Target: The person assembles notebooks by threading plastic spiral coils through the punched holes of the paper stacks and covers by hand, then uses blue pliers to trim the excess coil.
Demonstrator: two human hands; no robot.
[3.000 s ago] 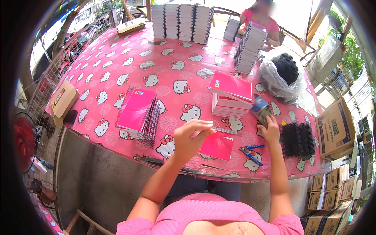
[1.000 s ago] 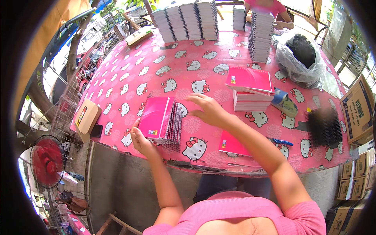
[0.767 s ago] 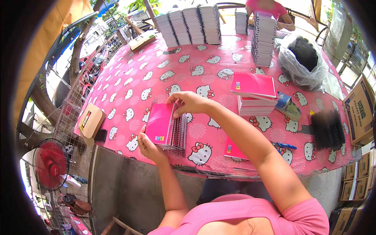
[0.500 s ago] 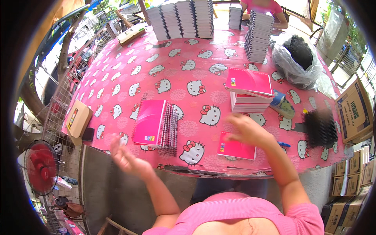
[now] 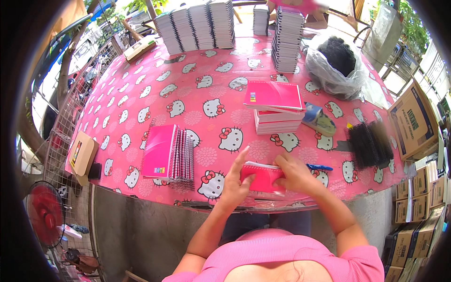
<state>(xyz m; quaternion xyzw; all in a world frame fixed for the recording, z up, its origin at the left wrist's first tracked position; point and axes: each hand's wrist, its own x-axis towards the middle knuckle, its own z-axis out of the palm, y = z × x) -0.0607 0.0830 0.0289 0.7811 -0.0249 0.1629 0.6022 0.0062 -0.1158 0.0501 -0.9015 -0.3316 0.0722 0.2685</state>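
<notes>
Between my hands is a small pink notebook, its top edge raised so the white page edges show. The thumb of my left hand presses on its left side while the index finger points up past the edge. My right hand grips its right side with bent fingers. A blue pen lies just right of my right hand. Beyond the notebook stands a stack of pink-covered booklets, the top ones turned askew. To the left lies a row of pink spiral notebooks, leaning on one another.
Tall stacks of spiral notebooks stand at the far edge. Black binding coils lie at right, and a plastic bag holds a black mass. A blue patterned item, cardboard box and tan case are around. Another person sits opposite.
My left hand has come from the left, off the table's front, to the notebook's left side. Both hands now hold the notebook, which is lifted at its top edge. The view has shifted slightly.
</notes>
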